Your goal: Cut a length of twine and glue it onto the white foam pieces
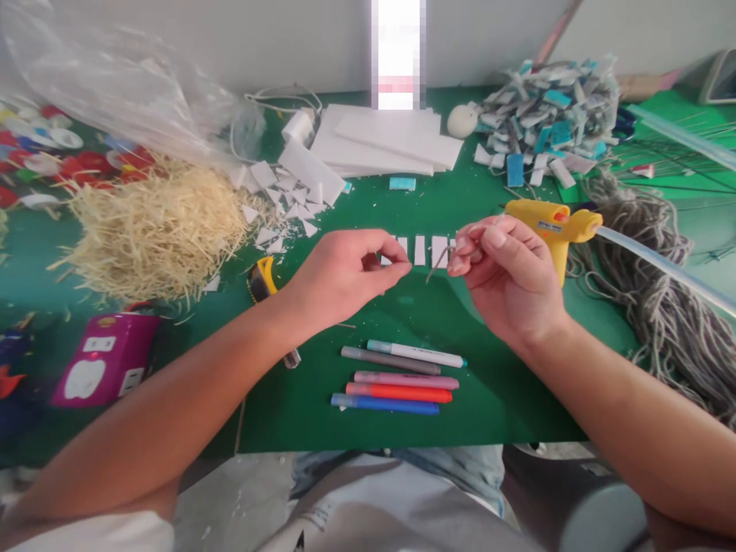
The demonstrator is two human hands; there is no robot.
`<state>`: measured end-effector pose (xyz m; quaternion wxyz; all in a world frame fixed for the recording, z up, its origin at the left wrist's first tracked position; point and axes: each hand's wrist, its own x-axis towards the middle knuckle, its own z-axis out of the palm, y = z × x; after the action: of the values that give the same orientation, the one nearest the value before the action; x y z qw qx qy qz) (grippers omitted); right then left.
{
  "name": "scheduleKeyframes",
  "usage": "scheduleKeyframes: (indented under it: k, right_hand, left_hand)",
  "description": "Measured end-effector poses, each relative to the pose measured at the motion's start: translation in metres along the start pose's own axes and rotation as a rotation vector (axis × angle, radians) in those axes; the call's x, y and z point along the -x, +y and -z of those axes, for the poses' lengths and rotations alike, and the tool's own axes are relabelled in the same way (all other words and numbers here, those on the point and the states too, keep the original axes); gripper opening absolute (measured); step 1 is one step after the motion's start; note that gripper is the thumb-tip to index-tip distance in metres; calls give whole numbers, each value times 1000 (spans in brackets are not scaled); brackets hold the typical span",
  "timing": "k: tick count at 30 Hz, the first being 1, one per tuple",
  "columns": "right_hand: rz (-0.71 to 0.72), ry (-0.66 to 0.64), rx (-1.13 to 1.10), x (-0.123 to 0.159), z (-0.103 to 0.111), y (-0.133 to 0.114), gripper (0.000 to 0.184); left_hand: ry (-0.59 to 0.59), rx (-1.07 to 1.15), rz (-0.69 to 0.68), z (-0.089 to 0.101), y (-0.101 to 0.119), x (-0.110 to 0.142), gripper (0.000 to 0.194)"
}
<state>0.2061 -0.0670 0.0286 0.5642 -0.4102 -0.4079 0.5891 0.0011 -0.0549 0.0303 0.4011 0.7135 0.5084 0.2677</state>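
Forearms (189, 406); thin strand (435, 264) in right fingers (495, 236)

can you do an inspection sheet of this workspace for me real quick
Surface: green tabletop, with white scraps scattered on it.
Job's things: small white rectangular pieces in a row; a thin grey strand.
Clutter: straw pile, five markers, yellow utility knife, grey yarn, yellow glue gun.
Hands: left hand pinched, contents unclear; right hand holds the strand.
Cables: white cable at the back, near stacked white sheets.
Surroundings: grey wall behind the tabletop.
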Motion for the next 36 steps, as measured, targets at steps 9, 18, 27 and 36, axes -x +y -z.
scheduleKeyframes:
  k: [9, 18, 27, 36]
  right_hand:
    - [30, -84, -3, 5, 1, -3, 27]
    - [146, 115, 64, -5, 5, 11, 20]
    - [251, 38, 232, 1, 5, 10, 23]
    - [338, 85, 433, 11, 0, -2, 10]
  left_hand:
    - [-194, 497, 38, -17, 14, 0, 34]
    - [98, 249, -29, -1, 9, -1, 21]
    - [54, 73, -45, 2, 16, 2, 31]
    - [-1, 391, -74, -12, 23, -2, 12]
